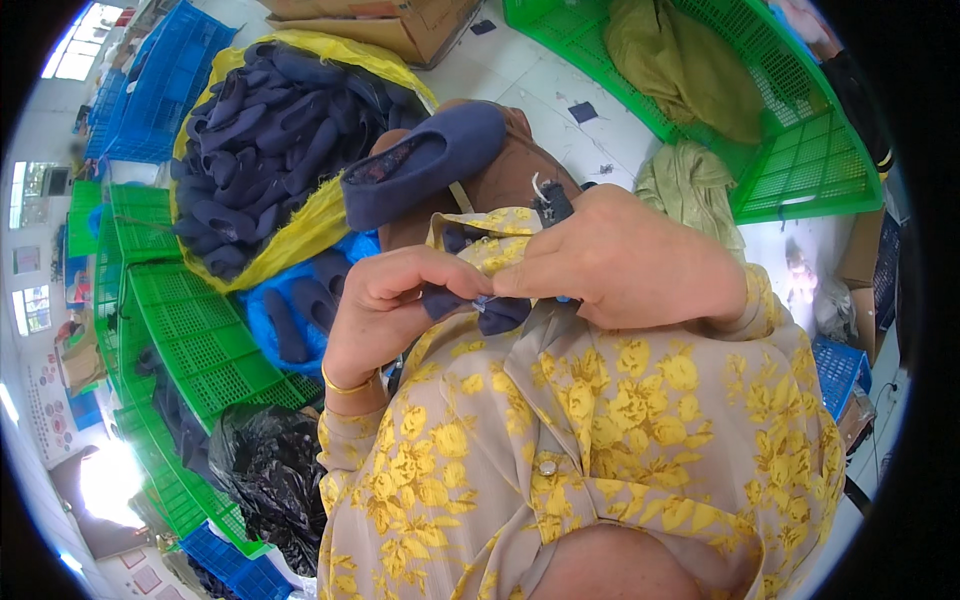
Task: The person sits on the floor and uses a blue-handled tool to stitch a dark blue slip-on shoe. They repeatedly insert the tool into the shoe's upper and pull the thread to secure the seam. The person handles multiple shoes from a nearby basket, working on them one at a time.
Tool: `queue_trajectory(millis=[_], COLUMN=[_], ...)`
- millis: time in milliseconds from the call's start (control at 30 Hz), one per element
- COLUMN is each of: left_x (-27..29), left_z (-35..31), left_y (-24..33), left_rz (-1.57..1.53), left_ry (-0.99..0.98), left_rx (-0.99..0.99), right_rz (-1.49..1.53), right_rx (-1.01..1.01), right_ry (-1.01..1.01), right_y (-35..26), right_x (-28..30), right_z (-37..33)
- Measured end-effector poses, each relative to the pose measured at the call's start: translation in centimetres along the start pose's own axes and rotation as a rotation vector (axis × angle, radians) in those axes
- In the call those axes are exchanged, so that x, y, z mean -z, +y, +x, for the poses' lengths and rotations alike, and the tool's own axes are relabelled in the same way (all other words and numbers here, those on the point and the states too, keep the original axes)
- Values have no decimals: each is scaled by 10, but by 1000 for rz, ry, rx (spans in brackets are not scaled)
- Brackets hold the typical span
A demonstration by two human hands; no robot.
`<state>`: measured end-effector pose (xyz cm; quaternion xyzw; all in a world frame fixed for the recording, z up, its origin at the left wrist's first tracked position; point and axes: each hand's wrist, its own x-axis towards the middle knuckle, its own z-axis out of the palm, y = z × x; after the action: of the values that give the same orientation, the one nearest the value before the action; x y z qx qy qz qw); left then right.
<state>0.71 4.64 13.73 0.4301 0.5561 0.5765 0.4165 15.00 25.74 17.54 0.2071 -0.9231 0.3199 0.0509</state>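
My left hand is closed, thumb and forefinger pinching a small dark navy fabric piece that looks like a bow, in front of my chest. The fingertips of my right hand meet the left ones and pinch the same piece. A dark scrap with white thread ends pokes up beside the right knuckles; how it is held is hidden. Just beyond my hands, a navy slip-on shoe with a patterned lining lies on my brown-clad lap, touched by neither hand.
At the far left stands a yellow sack heaped with navy shoes. A blue bag with more shoes sits nearer. Green crates line the left, beside a black plastic bag. Another green crate holds olive cloth.
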Motion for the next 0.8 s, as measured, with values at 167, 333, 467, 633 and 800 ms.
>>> queue_trajectory(millis=[167,333,467,633,800], left_x=[-6,-13,-19,-20,-23], left_z=[-4,-12,-14,-16,-17], left_y=[-2,-9,-9,-12,-14], left_rz=[-37,-114,-171,-182,-187], left_ry=[-9,40,100,94,117], left_rx=[105,209,296,338,391], right_rz=[156,267,375,396,407], right_rx=[12,-30,-31,-38,-75], right_ry=[18,-39,-20,-12,-32], right_y=[8,10,15,17,16], right_x=[-10,-18,-25,-34,-36], right_z=[-4,-11,-13,-14,-13])
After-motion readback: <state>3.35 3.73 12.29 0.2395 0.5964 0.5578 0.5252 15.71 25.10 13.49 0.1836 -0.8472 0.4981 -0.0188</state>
